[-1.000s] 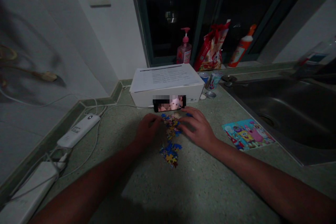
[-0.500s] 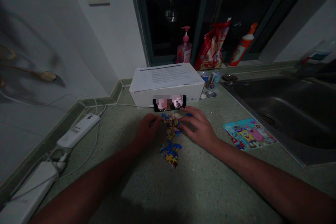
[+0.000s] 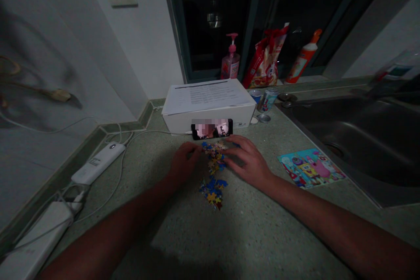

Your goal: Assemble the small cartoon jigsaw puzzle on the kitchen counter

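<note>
Loose jigsaw puzzle pieces [image 3: 215,157], mostly blue and yellow, lie heaped on the counter between my hands. Nearer to me is a second small heap of puzzle pieces [image 3: 213,190], with yellow and dark red ones at its front. My left hand [image 3: 185,159] rests at the left edge of the far heap, thumb and forefinger closed together; whatever lies between the tips is hidden. From the right, my right hand [image 3: 247,159] reaches onto the same heap with fingers spread, its fingertips at the pieces. A colourful cartoon picture card [image 3: 311,167] lies flat to the right.
Behind the heaps, a phone [image 3: 211,129] leans on a white box [image 3: 210,103]. A steel sink [image 3: 348,140] is at the right, and cans [image 3: 268,99] stand beside the box. White power strips [image 3: 98,163] with cables lie left. Bottles and a red bag [image 3: 265,59] line the window.
My right hand has shifted slightly, its fingers drawing a little over the far heap's right side. My left hand stays almost still.
</note>
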Demonstrator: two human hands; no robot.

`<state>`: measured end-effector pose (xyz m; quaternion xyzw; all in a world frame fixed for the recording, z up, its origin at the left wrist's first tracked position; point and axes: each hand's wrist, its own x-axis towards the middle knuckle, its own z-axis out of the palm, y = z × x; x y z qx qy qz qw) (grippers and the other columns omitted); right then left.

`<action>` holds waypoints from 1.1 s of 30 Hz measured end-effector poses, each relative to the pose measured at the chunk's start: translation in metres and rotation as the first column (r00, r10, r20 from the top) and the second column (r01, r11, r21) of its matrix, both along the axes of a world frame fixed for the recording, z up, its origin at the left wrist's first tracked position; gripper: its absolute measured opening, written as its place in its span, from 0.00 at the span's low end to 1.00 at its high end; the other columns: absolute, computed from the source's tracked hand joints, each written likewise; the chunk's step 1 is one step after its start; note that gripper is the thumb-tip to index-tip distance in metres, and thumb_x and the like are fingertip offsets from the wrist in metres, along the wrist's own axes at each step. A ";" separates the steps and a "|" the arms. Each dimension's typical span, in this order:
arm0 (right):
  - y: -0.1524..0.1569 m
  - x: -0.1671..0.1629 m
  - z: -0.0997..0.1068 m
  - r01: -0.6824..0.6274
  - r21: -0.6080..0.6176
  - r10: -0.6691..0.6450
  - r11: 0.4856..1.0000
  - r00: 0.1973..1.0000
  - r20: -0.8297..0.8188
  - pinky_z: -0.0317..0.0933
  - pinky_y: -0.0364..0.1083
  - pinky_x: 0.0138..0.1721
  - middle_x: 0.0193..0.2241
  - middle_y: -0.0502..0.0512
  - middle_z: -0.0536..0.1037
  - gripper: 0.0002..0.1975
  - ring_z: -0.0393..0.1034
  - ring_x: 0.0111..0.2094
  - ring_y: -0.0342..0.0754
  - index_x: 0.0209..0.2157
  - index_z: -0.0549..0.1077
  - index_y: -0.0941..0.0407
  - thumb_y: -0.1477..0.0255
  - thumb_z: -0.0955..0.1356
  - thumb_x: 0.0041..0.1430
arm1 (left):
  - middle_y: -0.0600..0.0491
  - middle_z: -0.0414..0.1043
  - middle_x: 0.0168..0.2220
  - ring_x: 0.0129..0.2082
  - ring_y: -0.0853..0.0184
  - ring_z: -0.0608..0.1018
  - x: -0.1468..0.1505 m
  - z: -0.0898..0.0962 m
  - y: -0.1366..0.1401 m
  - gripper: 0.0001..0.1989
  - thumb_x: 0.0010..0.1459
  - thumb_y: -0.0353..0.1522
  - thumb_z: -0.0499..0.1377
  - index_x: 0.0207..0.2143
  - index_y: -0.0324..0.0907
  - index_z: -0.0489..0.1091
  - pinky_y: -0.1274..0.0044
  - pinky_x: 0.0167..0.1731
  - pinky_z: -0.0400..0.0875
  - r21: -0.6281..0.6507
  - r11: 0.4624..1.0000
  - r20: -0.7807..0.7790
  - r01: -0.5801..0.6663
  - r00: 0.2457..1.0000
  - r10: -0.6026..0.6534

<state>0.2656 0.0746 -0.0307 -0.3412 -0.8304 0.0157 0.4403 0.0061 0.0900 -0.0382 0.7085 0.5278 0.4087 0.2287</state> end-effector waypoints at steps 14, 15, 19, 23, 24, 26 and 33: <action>-0.032 -0.016 0.008 -0.288 -0.153 0.313 0.946 0.931 0.186 0.66 0.62 0.65 0.57 0.60 0.77 0.08 0.67 0.65 0.58 0.46 0.79 0.50 0.65 0.73 0.67 | 0.51 0.78 0.36 0.40 0.61 0.79 0.001 0.001 0.000 0.12 0.69 0.37 0.57 0.35 0.42 0.77 0.68 0.46 0.73 0.021 1.000 -0.038 0.022 0.999 -0.022; -0.033 -0.017 0.007 -0.300 -0.163 0.331 0.940 0.919 0.214 0.65 0.62 0.65 0.57 0.60 0.77 0.08 0.66 0.66 0.57 0.46 0.80 0.50 0.65 0.73 0.67 | 0.51 0.78 0.36 0.39 0.61 0.79 0.001 0.001 0.000 0.12 0.69 0.36 0.57 0.35 0.42 0.77 0.68 0.46 0.73 0.025 0.999 -0.042 0.023 0.999 -0.022; -0.032 -0.016 0.003 -0.342 -0.200 0.387 0.918 0.881 0.271 0.64 0.61 0.66 0.57 0.60 0.76 0.10 0.65 0.67 0.59 0.45 0.80 0.51 0.61 0.73 0.66 | 0.52 0.77 0.35 0.38 0.62 0.78 0.002 0.001 -0.001 0.11 0.67 0.37 0.57 0.35 0.43 0.77 0.69 0.44 0.72 0.029 0.999 -0.039 0.025 0.999 -0.024; -0.025 -0.012 0.002 -0.307 -0.191 0.349 0.932 0.904 0.248 0.63 0.64 0.66 0.58 0.63 0.75 0.12 0.64 0.67 0.61 0.46 0.80 0.53 0.61 0.71 0.68 | 0.52 0.77 0.34 0.38 0.62 0.78 0.002 0.000 0.000 0.11 0.67 0.37 0.58 0.34 0.43 0.76 0.70 0.42 0.71 0.039 0.999 -0.029 0.030 0.999 -0.029; -0.024 -0.011 0.003 -0.286 -0.186 0.326 0.940 0.915 0.239 0.63 0.64 0.66 0.58 0.64 0.75 0.11 0.64 0.66 0.61 0.46 0.80 0.53 0.63 0.70 0.69 | 0.52 0.77 0.34 0.38 0.62 0.78 0.002 -0.001 0.000 0.11 0.67 0.37 0.58 0.34 0.42 0.76 0.70 0.42 0.71 0.045 0.998 -0.025 0.031 0.999 -0.030; -0.020 -0.009 0.003 -0.242 -0.181 0.281 0.953 0.930 0.236 0.64 0.65 0.65 0.58 0.64 0.76 0.09 0.65 0.66 0.61 0.45 0.80 0.53 0.66 0.69 0.69 | 0.52 0.77 0.34 0.38 0.62 0.78 0.002 -0.001 0.000 0.12 0.68 0.37 0.57 0.35 0.42 0.77 0.70 0.42 0.71 0.056 0.998 -0.021 0.033 0.999 -0.032; -0.014 -0.008 -0.001 -0.196 -0.175 0.240 0.965 0.929 0.281 0.63 0.68 0.65 0.60 0.64 0.75 0.08 0.64 0.67 0.62 0.44 0.80 0.54 0.69 0.68 0.70 | 0.52 0.77 0.35 0.38 0.63 0.78 0.002 0.001 -0.001 0.10 0.68 0.35 0.58 0.35 0.42 0.77 0.70 0.43 0.72 0.051 0.998 -0.051 0.023 0.998 -0.020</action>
